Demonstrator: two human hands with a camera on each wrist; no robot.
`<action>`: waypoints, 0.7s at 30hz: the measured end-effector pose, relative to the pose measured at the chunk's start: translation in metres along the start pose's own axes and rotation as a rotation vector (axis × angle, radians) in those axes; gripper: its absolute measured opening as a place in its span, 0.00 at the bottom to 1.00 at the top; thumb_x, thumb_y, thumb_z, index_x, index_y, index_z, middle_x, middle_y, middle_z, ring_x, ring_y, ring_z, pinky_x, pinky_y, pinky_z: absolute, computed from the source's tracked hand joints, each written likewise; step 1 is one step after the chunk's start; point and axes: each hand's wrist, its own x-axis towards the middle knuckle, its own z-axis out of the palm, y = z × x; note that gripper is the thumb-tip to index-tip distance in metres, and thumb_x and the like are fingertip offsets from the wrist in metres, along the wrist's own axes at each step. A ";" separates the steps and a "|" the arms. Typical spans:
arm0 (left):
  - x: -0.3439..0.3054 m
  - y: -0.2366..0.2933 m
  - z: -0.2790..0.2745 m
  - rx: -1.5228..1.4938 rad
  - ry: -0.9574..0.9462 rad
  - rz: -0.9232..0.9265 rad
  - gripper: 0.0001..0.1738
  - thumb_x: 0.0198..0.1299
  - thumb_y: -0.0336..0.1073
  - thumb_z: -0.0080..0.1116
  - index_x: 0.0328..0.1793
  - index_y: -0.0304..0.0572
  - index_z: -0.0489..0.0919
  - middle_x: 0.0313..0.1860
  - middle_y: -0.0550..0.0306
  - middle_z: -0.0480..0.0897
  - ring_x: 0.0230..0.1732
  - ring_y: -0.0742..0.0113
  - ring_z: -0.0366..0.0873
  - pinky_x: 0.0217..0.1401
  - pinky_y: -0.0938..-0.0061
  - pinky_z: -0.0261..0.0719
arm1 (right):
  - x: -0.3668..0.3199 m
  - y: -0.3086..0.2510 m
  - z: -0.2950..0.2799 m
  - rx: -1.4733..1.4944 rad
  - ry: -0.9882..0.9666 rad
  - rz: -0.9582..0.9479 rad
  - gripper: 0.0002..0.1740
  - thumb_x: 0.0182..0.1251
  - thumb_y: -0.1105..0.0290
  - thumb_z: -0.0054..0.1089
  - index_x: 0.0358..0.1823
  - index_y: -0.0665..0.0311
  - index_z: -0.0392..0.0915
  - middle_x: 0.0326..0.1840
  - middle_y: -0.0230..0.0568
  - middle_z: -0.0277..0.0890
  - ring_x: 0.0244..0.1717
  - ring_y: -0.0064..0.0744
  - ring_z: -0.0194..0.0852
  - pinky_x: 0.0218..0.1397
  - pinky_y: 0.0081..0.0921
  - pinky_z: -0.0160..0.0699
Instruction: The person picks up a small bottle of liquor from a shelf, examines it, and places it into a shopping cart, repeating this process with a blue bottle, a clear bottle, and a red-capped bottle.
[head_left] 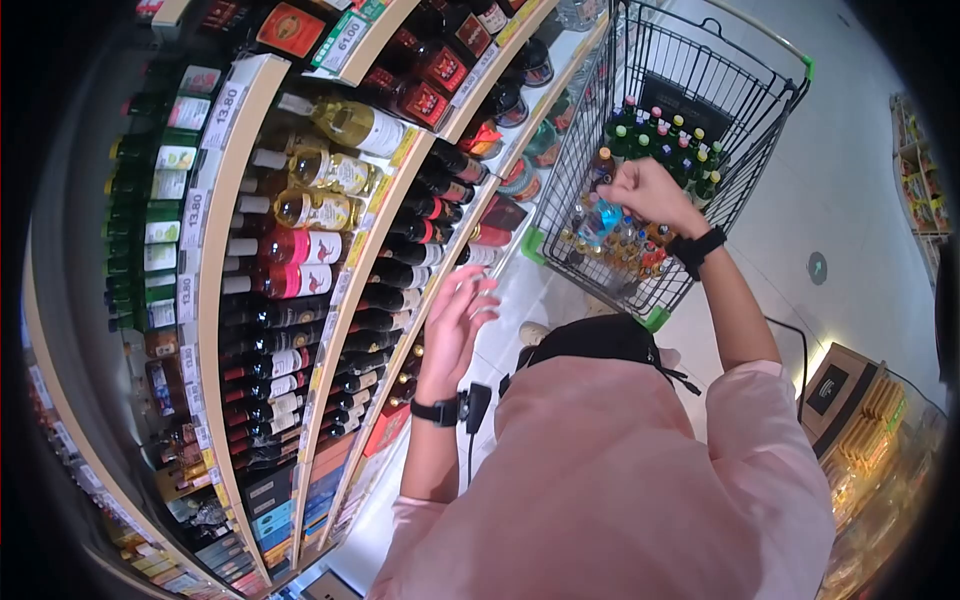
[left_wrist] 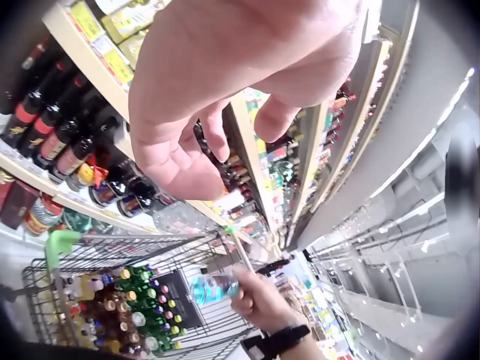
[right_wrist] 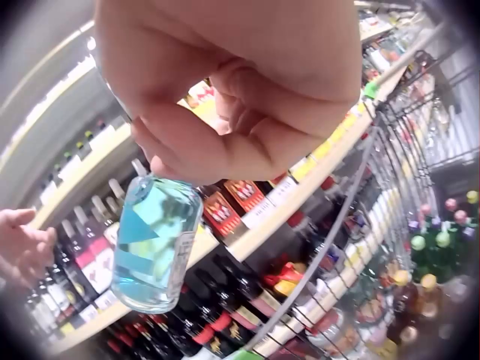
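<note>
In the head view my right hand (head_left: 655, 195) is over the shopping cart (head_left: 533, 246). It grips a small bottle (right_wrist: 157, 244) by the neck, with clear glass and a pale blue look; the cap is hidden inside the fingers. The bottle hangs tilted, bottom downward, in the right wrist view. Below it, inside the cart, stand green bottles (head_left: 688, 160) with coloured caps and several smaller brown and clear bottles (head_left: 622, 255). My left hand (head_left: 458, 325) hovers beside the wine shelf, fingers loosely bent, holding nothing.
Tall shelves on the left carry wine bottles (head_left: 300, 265) lying in view with price tags (head_left: 193, 218) along the edges. A display of yellow packs (head_left: 870, 430) stands at the lower right. Another stocked shelf (head_left: 920, 180) is at the far right across the tiled floor (head_left: 790, 240).
</note>
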 end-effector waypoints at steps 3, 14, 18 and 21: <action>-0.008 -0.015 -0.035 -0.092 0.067 -0.058 0.13 0.73 0.40 0.50 0.55 0.39 0.75 0.44 0.54 0.81 0.41 0.69 0.80 0.45 0.75 0.77 | -0.008 0.058 0.009 0.014 0.038 0.208 0.19 0.60 0.63 0.70 0.18 0.67 0.74 0.13 0.33 0.73 0.13 0.20 0.69 0.20 0.22 0.67; -0.025 -0.018 -0.033 -0.182 0.163 -0.068 0.08 0.73 0.37 0.50 0.47 0.42 0.74 0.39 0.55 0.82 0.37 0.69 0.79 0.43 0.74 0.78 | -0.012 0.223 0.098 -0.660 -0.297 0.726 0.13 0.55 0.67 0.67 0.34 0.71 0.83 0.30 0.48 0.85 0.31 0.40 0.87 0.37 0.35 0.87; -0.032 -0.021 -0.031 -0.170 0.199 -0.080 0.08 0.73 0.37 0.50 0.47 0.41 0.75 0.40 0.55 0.80 0.38 0.69 0.78 0.44 0.75 0.78 | -0.011 0.378 0.163 -1.083 -0.606 0.546 0.13 0.60 0.69 0.58 0.43 0.67 0.84 0.46 0.49 0.85 0.46 0.45 0.86 0.44 0.47 0.85; -0.038 -0.025 -0.037 -0.184 0.223 -0.098 0.08 0.72 0.37 0.51 0.47 0.41 0.75 0.40 0.55 0.80 0.39 0.69 0.78 0.44 0.74 0.78 | -0.037 0.343 0.135 -0.741 -0.437 0.661 0.17 0.65 0.64 0.59 0.46 0.71 0.82 0.45 0.56 0.84 0.40 0.46 0.87 0.43 0.39 0.87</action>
